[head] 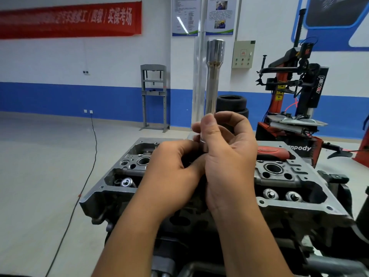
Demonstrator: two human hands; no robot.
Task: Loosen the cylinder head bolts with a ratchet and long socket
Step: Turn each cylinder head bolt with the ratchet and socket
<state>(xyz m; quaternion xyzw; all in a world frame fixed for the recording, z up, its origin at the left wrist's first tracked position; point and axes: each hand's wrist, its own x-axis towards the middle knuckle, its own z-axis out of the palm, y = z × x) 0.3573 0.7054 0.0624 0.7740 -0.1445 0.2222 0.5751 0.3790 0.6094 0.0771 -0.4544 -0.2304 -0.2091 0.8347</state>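
red banner (69,21): "实操考场" | tyre changer (295,92) column: "power" | its base: "npody", start cut off | wall posters (202,16): unreadable

your long socket (212,80), bright chrome with a wider far end, stands upright above the grey cylinder head (283,188); a red-handled ratchet (273,152) lies on it.

Both hands (201,162) raised together, fingers curled.

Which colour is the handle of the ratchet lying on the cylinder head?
Red with black, seen in the head view: ratchet handle.
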